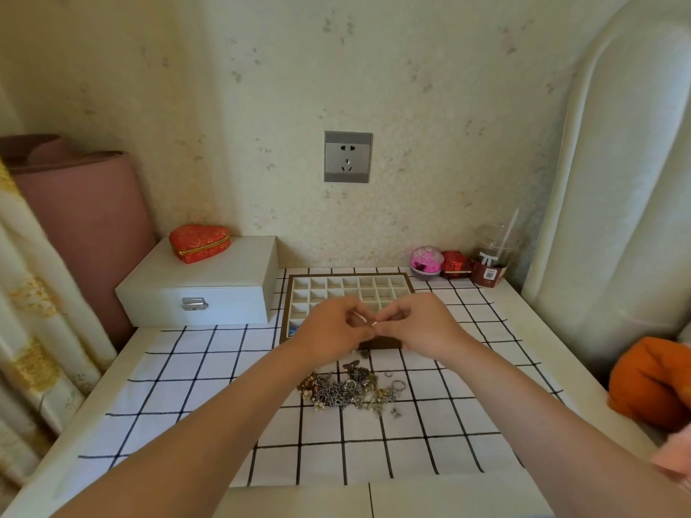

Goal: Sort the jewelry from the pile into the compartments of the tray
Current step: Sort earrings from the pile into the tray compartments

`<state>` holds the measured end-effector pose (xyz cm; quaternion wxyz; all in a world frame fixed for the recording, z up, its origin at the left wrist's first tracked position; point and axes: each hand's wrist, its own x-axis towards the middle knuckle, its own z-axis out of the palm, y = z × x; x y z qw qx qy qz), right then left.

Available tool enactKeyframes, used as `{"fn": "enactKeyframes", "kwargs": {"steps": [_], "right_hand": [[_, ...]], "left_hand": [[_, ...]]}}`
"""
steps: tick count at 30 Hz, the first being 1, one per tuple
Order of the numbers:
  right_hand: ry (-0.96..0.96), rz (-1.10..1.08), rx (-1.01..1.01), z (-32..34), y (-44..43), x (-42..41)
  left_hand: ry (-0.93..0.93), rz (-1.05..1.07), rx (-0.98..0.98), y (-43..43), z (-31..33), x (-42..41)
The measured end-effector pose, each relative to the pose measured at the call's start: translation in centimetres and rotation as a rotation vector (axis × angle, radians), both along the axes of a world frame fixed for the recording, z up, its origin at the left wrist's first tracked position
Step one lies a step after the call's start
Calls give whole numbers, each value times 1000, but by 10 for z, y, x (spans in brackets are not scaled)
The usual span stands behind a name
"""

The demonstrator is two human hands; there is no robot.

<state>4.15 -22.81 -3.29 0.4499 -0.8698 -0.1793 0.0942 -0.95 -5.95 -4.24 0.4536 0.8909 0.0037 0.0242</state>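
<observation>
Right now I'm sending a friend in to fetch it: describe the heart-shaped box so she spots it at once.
From the grey wall socket, look down and left to the white case with a metal latch, beside the tray. The heart-shaped box lies on its lid, toward the back. Nothing else there is a red-and-gold heart.

the pile of jewelry (351, 388) looks like dull metal chain. the cloth (209, 398) on the desk is matt, the heart box (199, 241) glossy fabric.
</observation>
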Motion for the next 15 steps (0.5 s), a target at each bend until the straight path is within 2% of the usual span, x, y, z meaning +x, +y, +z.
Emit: {"fn": "enactKeyframes", "kwargs": {"steps": [4,9,11,15], "right_hand": [[58,-63,170,13,2,-1],[153,-67,295,19,5,7],[160,-82,305,18,9,13],[228,-93,304,13,15,29]], "left_hand": [[-33,86,-262,-3,9,-1],[0,161,-427,-3,18,4],[12,170,-436,-2,19,10],[-63,158,-285,5,13,23]]}}
